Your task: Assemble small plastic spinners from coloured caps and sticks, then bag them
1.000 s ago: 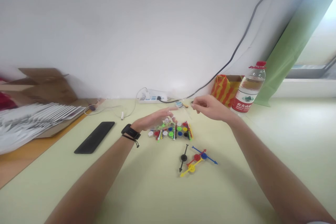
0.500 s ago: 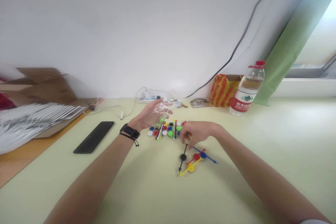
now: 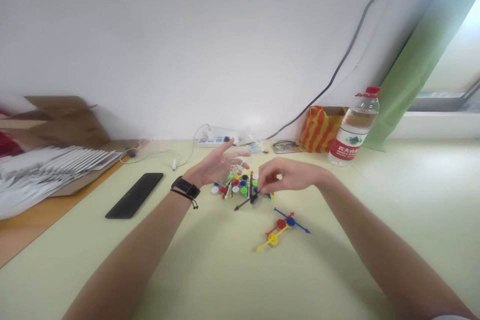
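Note:
A black arrow spinner point(image 3: 243, 204) hangs tilted from my right hand point(image 3: 285, 175), pinched at one end between thumb and fingers. My left hand point(image 3: 213, 166), with its thumb raised, holds a clear plastic bag point(image 3: 234, 160); the bag's outline is hard to make out. Below both hands lies a pile of coloured spinners and round discs point(image 3: 235, 190), partly hidden by my hands. Closer to me, a blue spinner point(image 3: 290, 221), a red spinner point(image 3: 281, 223) and a yellow spinner point(image 3: 273, 240) overlap on the table.
A black phone-like slab point(image 3: 135, 196) lies left of my left forearm. White packets point(image 3: 56, 170) and a cardboard box point(image 3: 60, 120) fill the far left. By the wall are a power strip point(image 3: 213, 140), a striped bag point(image 3: 320, 130) and a water bottle point(image 3: 352, 132).
My right hand has picked up the black spinner from the table and moved it up and left, toward the pile. My left hand has barely moved.

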The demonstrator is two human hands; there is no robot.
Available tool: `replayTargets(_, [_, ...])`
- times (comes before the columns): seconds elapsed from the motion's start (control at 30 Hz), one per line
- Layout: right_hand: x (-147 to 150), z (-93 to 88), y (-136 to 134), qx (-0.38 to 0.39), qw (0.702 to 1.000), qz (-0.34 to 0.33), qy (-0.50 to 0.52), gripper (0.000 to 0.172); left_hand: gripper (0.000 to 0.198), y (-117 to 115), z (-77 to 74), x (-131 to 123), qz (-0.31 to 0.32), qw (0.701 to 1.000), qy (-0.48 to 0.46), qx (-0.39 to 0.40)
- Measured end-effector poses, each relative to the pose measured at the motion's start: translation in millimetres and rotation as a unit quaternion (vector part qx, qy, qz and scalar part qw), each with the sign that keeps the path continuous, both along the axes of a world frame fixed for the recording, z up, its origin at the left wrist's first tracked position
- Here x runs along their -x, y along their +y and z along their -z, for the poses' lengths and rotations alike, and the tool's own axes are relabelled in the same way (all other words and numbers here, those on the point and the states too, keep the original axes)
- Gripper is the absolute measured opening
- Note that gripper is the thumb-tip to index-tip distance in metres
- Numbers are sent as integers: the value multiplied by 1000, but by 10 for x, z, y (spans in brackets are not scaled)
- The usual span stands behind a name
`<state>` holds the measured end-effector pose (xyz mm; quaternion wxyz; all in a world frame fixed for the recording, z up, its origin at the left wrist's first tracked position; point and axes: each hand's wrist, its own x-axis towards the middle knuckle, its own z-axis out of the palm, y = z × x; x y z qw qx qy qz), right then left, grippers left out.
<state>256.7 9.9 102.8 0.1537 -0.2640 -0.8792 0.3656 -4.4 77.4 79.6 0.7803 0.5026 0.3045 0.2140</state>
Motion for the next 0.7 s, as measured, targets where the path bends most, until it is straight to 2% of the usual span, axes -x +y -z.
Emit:
replayTargets(0.13, [-327,-231,-5,-23,984,147,95,30,70,-29,3,-27,26,999,30,-36])
replayTargets(0.23, [-554,-273,26,-57,946,272,166,37,71,-22,18,-30,54,996,42,-52])
replayTargets(0.33, [-669,-260,51,-81,922,346,152,37,72,0,42,-22,74,994,54,-65])
replayTargets(0.5, [-607,-246,52,-115,925,355,75,24,70,-6,66,-44,101,992,59,-57])
replayTargets(0.7, [-426,-224,43,-125,938,318,59,16,67,-101,-6,-103,113,990,53,-63])
